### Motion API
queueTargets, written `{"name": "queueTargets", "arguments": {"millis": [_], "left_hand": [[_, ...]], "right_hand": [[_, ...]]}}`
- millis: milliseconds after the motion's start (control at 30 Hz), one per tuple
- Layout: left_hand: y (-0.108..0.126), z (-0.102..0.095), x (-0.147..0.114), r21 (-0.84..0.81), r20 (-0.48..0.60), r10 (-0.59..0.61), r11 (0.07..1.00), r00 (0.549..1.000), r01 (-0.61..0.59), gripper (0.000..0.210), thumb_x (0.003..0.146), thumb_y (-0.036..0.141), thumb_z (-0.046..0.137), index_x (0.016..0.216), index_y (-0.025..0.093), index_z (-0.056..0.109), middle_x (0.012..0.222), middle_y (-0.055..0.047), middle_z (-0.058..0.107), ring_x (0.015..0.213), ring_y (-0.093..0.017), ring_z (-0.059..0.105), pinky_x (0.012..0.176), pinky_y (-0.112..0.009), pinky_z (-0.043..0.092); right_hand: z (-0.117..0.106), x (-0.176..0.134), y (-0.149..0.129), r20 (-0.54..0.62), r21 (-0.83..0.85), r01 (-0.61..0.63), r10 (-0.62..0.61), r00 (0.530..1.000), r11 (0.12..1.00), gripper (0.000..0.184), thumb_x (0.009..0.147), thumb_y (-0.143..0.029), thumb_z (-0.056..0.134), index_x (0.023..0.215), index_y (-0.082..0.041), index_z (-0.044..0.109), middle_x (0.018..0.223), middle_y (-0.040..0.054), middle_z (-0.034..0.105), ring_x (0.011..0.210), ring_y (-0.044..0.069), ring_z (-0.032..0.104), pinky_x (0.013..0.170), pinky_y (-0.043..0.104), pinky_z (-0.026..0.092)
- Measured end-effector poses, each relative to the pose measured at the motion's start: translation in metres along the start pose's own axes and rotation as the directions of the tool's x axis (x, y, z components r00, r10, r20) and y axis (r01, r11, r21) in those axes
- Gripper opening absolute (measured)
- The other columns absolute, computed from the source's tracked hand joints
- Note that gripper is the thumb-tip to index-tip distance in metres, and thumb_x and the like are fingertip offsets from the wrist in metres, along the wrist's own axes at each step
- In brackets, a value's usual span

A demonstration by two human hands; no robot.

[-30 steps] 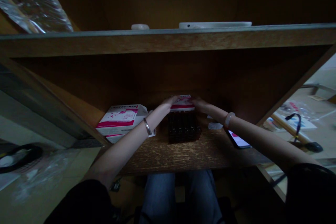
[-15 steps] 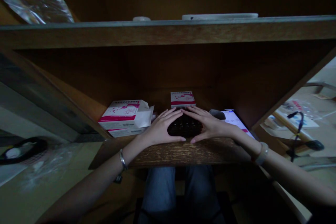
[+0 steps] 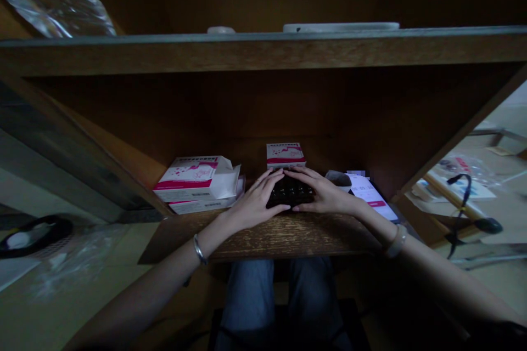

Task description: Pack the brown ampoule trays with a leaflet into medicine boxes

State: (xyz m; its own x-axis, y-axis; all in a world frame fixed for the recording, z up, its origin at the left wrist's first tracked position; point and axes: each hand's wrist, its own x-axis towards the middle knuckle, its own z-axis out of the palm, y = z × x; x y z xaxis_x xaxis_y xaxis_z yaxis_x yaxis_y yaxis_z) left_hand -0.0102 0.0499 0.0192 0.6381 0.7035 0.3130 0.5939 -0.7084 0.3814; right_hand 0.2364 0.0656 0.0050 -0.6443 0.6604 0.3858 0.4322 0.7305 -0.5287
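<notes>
Together, both hands (image 3: 256, 201) around dark, glossy objects (image 3: 290, 192).

The dark bottles (image 3: 291, 193) look smooth and glossy. Under them, the wooden shelf (image 3: 288, 237) is rough and worn. Left of them, the open box (image 3: 191, 175) is smooth card; below-left, the bracelet (image 3: 198, 250) is shiny metal. Below them, the jeans (image 3: 249, 296) are matt cloth.
</notes>
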Motion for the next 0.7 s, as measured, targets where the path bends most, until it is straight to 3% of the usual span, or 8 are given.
{"name": "queueTargets", "arguments": {"millis": [200,367,467,700], "left_hand": [[0.000,-0.008,0.005,-0.044,-0.009,-0.011,0.999,1.000,0.010,0.064,0.089,0.042,0.063,0.141,0.019,0.037,0.146,-0.019,0.049,0.138,-0.029,0.047,0.112,-0.048,0.041],[-0.004,-0.014,0.014,-0.122,0.021,-0.086,0.989,0.996,0.088,0.056,0.087,0.049,0.064,0.132,0.021,0.045,0.135,-0.014,0.059,0.127,-0.028,0.057,0.105,-0.046,0.047],[-0.007,-0.014,0.016,-0.163,0.036,-0.138,0.976,0.990,0.142,0.058,0.084,0.051,0.066,0.130,0.020,0.048,0.132,-0.013,0.061,0.124,-0.028,0.059,0.104,-0.044,0.047],[-0.007,-0.007,0.013,-0.153,-0.045,-0.135,0.980,0.990,0.127,0.060,0.081,0.044,0.071,0.131,0.021,0.047,0.137,-0.013,0.055,0.127,-0.027,0.054,0.108,-0.045,0.043]], "right_hand": [[0.004,0.001,0.001,-0.092,0.102,-0.006,0.016,0.996,0.995,0.084,0.076,-0.026,0.074,0.150,-0.019,0.034,0.150,0.0182,0.044,0.139,0.032,0.044,0.114,0.054,0.036],[0.011,-0.001,0.009,-0.179,0.255,-0.028,0.076,0.981,0.966,0.075,0.078,-0.019,0.067,0.146,-0.023,0.037,0.146,0.0152,0.048,0.136,0.031,0.048,0.112,0.053,0.039],[0.013,-0.001,0.012,-0.238,0.215,-0.013,0.066,0.969,0.977,0.065,0.078,-0.018,0.069,0.138,-0.025,0.047,0.138,0.0130,0.056,0.130,0.031,0.053,0.109,0.053,0.043],[0.012,0.002,0.012,-0.316,0.075,-0.035,0.057,0.947,0.997,0.058,0.072,-0.019,0.079,0.127,-0.021,0.062,0.123,0.0127,0.068,0.114,0.030,0.065,0.097,0.049,0.053]]}}
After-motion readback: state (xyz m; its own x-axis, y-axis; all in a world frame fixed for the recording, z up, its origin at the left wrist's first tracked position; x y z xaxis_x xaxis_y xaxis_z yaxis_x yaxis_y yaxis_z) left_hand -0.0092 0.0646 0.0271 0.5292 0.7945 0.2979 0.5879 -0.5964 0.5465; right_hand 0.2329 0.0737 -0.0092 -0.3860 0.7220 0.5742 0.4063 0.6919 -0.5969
